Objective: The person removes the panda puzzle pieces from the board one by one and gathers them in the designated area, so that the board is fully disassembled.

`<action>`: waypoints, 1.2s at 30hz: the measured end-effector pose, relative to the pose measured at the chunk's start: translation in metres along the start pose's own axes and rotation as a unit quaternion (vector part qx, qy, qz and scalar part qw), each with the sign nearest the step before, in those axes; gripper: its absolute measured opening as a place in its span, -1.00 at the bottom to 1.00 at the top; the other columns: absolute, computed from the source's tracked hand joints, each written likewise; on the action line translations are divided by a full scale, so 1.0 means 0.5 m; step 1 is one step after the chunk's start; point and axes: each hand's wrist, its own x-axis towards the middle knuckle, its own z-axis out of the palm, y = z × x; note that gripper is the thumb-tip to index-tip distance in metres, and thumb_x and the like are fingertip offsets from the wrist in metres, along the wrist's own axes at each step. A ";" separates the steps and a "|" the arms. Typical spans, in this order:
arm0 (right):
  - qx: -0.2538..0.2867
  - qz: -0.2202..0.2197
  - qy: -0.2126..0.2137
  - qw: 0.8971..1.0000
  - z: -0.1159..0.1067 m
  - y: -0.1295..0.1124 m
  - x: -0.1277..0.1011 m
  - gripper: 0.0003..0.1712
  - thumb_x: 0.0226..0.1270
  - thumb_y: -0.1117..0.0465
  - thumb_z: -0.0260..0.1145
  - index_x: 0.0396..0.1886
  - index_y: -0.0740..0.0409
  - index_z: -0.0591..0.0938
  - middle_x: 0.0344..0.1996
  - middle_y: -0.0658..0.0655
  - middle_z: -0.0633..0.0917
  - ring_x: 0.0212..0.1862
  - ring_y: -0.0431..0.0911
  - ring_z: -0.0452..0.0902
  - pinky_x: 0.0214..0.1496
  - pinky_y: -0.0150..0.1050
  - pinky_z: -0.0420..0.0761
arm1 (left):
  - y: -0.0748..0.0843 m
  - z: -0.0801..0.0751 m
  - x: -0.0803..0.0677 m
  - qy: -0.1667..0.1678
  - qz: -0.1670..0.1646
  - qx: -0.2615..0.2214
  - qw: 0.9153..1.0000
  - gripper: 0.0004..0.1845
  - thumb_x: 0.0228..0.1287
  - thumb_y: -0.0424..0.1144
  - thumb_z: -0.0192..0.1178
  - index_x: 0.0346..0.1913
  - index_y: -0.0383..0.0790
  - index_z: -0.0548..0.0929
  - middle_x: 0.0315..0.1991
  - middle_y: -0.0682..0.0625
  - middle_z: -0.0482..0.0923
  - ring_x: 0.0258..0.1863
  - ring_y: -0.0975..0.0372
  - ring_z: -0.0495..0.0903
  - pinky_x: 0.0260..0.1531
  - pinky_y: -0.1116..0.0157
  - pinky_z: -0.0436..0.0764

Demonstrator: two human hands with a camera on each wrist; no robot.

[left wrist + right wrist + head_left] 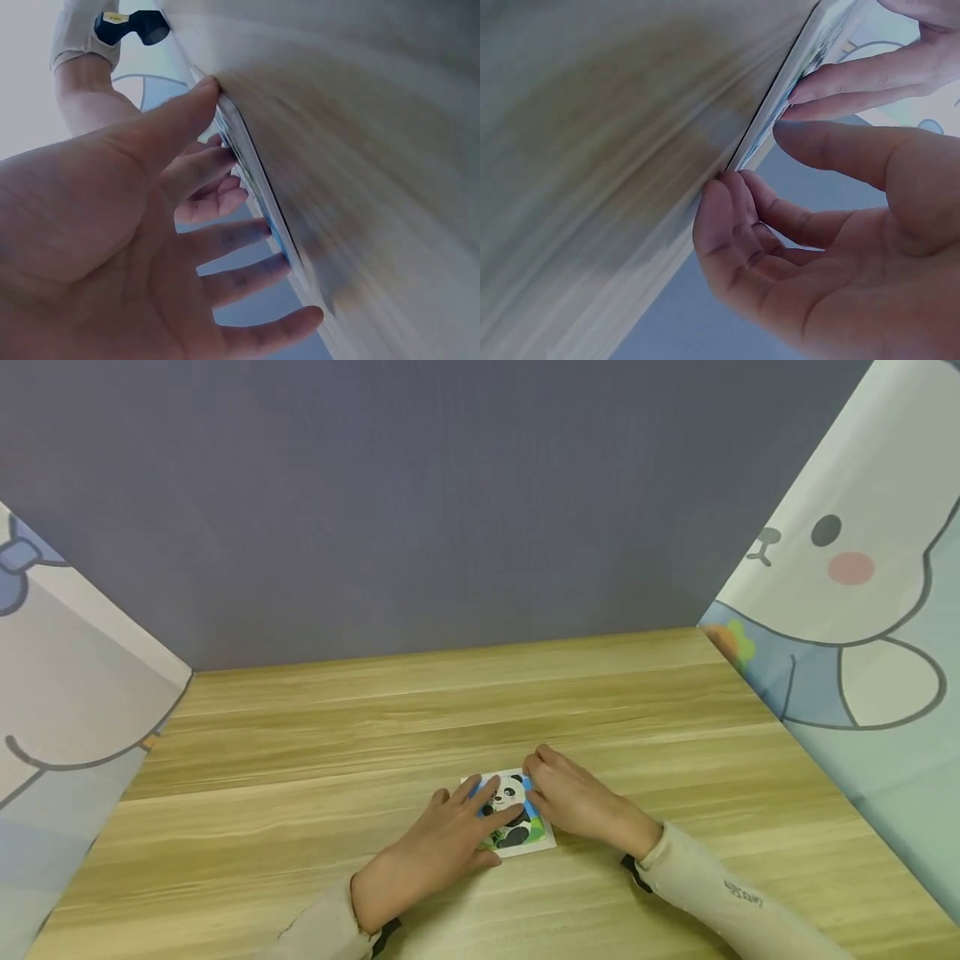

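Note:
A small square panda picture board (pixel 513 836) with a white border lies on the wooden table. My left hand (pixel 442 833) rests on its left part with fingers spread and fairly straight, covering some of the picture. In the left wrist view, the thumb of that left hand (pixel 127 217) touches the board's near edge, and the fingertips lie along its top. My right hand (pixel 573 793) is at the far right corner. Seen from the right wrist, the curled fingers of the right hand (pixel 802 247) meet the board's edge (pixel 761 127), with the thumb over its face.
The wood-grain table (pixel 315 735) extends around the board. A plain grey panel (pixel 450 510) stands along its back. Side panels with cartoon animals, a left panel (pixel 67 677) and a right panel (pixel 847 610), flank the table.

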 end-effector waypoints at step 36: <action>0.037 -0.047 -0.006 0.998 -0.007 0.011 0.006 -0.87 0.38 0.42 0.27 -0.15 0.39 0.65 -0.35 0.08 0.61 -0.38 -0.19 0.49 -0.41 -0.38 0.53 | 0.005 -0.006 -0.004 -0.014 -0.010 -0.011 1.000 -0.28 0.31 0.21 0.20 0.51 0.25 0.29 0.50 -0.13 0.21 0.45 -0.07 0.25 0.08 -0.09 0.55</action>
